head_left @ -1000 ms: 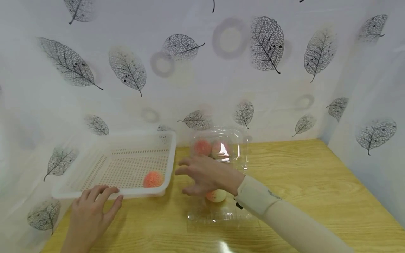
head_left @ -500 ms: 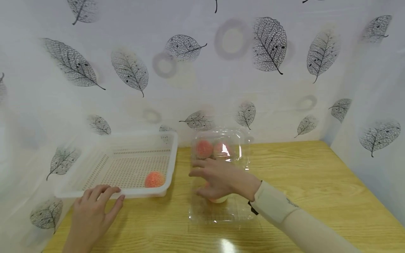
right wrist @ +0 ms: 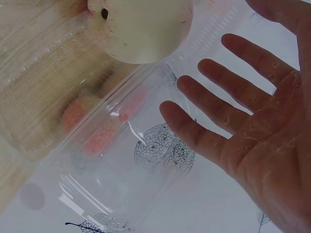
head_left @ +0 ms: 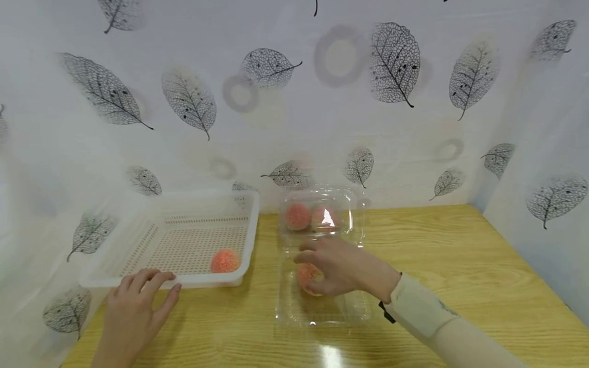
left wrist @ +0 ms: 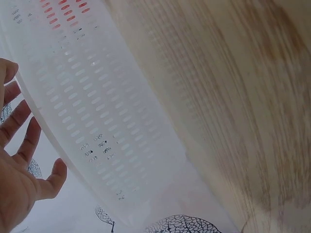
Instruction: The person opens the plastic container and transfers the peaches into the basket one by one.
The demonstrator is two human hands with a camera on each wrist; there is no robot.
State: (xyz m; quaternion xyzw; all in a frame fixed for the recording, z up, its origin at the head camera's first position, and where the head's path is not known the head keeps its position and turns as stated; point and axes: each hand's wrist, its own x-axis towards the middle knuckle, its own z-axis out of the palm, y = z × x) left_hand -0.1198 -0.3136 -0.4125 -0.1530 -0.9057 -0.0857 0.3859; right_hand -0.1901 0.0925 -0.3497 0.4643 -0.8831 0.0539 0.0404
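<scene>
My left hand (head_left: 131,309) rests with relaxed fingertips on the near rim of a white plastic basket (head_left: 251,235), its thumb apart from the fingers. A pink-red peach (head_left: 225,261) lies in that basket's near right corner. My right hand (head_left: 340,266) is over the near half of a clear plastic clamshell box (head_left: 317,314), fingers spread. Beneath it sits a pink and pale yellow peach (head_left: 307,278), partly covered by the fingers. In the right wrist view the straight fingers show a gap from this pale peach (right wrist: 146,31). Two more peaches (head_left: 298,216) show through the box's far half.
Basket and box stand side by side on a wood-grain table (head_left: 428,255). A white curtain (head_left: 276,122) with dark leaf prints hangs close behind the table and at both sides.
My right hand has moved right and slightly nearer, from between basket and box to over the near peach. My left hand stays on the basket's rim.
</scene>
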